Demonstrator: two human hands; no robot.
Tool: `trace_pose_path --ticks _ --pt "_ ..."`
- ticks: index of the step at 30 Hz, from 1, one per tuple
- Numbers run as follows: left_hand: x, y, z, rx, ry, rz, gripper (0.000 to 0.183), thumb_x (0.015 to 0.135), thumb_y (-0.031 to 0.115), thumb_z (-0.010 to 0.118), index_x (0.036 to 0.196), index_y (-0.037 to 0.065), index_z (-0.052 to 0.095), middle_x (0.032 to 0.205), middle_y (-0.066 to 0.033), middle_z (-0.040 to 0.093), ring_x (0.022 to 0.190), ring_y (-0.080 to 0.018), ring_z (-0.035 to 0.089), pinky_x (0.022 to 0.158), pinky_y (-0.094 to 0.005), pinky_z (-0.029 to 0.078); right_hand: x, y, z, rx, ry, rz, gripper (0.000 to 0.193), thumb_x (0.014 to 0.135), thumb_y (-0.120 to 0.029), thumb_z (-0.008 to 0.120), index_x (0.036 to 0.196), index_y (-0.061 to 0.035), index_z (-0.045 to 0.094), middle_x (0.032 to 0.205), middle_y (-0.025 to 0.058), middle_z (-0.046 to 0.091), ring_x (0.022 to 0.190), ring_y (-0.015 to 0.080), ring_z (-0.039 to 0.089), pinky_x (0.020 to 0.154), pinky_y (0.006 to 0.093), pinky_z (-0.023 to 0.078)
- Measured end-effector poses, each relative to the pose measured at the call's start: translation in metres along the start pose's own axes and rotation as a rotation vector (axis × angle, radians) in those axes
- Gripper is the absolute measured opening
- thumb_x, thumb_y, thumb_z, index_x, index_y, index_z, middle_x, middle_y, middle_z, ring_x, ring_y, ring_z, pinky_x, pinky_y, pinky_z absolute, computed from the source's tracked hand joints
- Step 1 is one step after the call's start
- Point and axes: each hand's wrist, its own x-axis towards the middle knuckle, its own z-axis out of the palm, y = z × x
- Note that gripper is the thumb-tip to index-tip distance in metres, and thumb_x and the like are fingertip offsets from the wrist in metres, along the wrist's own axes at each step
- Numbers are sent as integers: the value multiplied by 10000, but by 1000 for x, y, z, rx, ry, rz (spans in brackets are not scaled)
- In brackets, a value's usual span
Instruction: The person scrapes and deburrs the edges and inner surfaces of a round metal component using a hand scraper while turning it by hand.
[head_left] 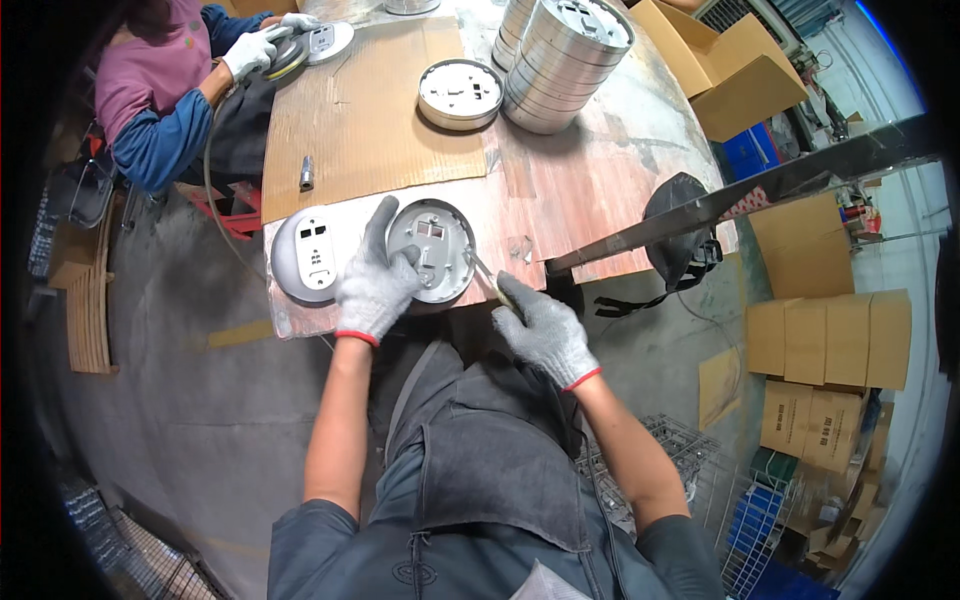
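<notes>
My left hand, in a grey-white glove with a red cuff, grips the left rim of a round, shallow metal housing. The housing lies with its hollow side up at the table's near edge, showing cutouts and small posts inside. In my right hand, gloved alike, is a slim hand tool with a metal blade and a pale yellowish handle. Its tip meets the housing's right inner rim. Left of my left hand lies another round housing, smooth face up, with a white oblong panel.
Stacked metal housings stand at the back beside a single housing. A small metal socket lies on the cardboard sheet. A dark metal bar crosses at right near a black bag. Far left, a co-worker's gloved hands hold a sander.
</notes>
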Motion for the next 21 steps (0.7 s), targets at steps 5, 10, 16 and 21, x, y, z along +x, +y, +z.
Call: trace_pose_path --ticks 5,10,16,21 --pt "19 50 -23 403 -164 85 668 846 51 618 1496 83 468 1178 -210 682 1052 -293 695 943 -367 527 2 15 -17 -141 -71 -152 485 964 -314 594 1411 -128 568 1117 219 698 1036 400 678 903 482 551" --pt "26 -2 14 205 29 219 746 810 85 669 1510 50 412 1262 -208 629 1144 -307 658 1003 -372 512 7 7 -19 -176 -82 -148 450 977 -323 584 1385 -134 578 1070 196 707 996 389 684 860 493 556" --pt "18 -26 39 136 233 141 716 866 -39 565 1539 118 381 1392 -173 588 1194 -336 652 992 -392 534 15 4 -31 -252 -101 -175 377 971 -305 579 1309 -141 607 948 204 715 881 403 703 769 519 562" --pt "20 -12 31 200 225 343 715 869 -50 546 1534 187 429 1398 -175 615 1168 -388 658 950 -437 547 27 -20 -55 -396 -81 -221 222 939 -236 584 1103 -94 629 871 209 708 814 389 712 693 529 560"
